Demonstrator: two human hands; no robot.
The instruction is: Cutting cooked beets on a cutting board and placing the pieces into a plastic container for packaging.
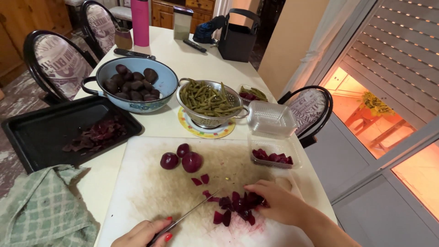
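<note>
Two bare hands are working on the large white plastic cutting board (151,192), which is stained brown and pink. The left hand (142,234), with red painted nails, is gripping the handle of a slim metal kitchen knife (190,213); its blade is pointing up and to the right, toward the pile of dark red cut beet pieces (235,206), and the tip is lying just beside the pile. The right hand (279,201) is resting on the board with bent fingers that are touching the right side of this pile; it is cupping the pieces, not clenched around any of them.

Three whole peeled round beets (182,158) are sitting close together higher on the board. Right of the board, a clear plastic box (275,153) is holding more beet pieces, and its clear lid is lying just behind it. A blue enamel pot (170,83) with unpeeled beets and a metal colander (235,103) with green beans are standing behind the board. On the left, a black baking tray (36,132) is holding dark red peels, near a green checked cloth (41,210).
</note>
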